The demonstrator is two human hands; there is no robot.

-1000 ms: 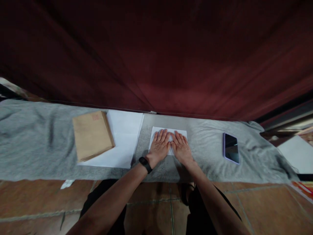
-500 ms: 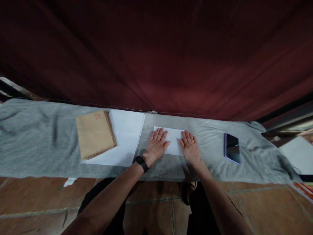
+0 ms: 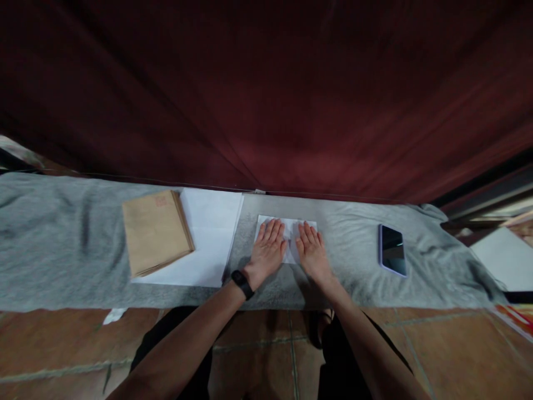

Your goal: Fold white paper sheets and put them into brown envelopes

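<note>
- Both our left hand (image 3: pixel 267 250) and right hand (image 3: pixel 313 253) lie open on the small white rectangular paper (image 3: pixel 292 254), apparently holding it flat; folds unclear.
- Left of it, clear of our hands: a square brown paper stack (image 3: pixel 156 233).

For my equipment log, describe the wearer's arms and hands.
The forearms are bare, no sleeves in view. The left hand has a black band at its wrist; the right hand has none. Neither wears a glove; no rings are discernible.

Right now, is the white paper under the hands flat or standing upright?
Flat: the left hand and right hand lie palm-down on the paper, over grey cloth.
</note>
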